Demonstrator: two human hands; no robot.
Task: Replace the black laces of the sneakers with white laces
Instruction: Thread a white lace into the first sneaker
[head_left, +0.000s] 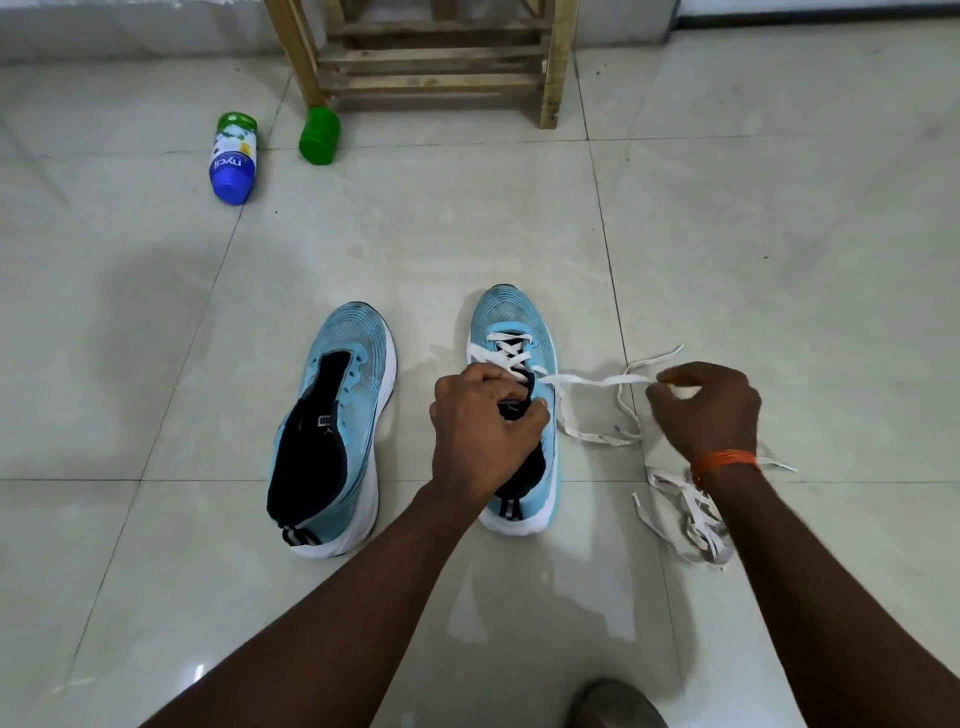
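grips with the left hand (480, 421), fingers curled, the black tongue of the half-laced sneaker (511, 317) standing on the tiled floor (156, 364). pinches with the right hand (706, 410) the white lace (592, 382), stretched sideways from an eyelet, its loose remainder looping on the floor just beside the shoe. wears an orange thread (724, 460) on the right wrist. beside that forearm, a second white lace (701, 540) in a heap. left of the held shoe, near but apart, the other sneaker (332, 431), unlaced. farther off, a lying blue-and-green bottle (234, 156), a green plastic piece (318, 136) and a wooden stool (558, 62).
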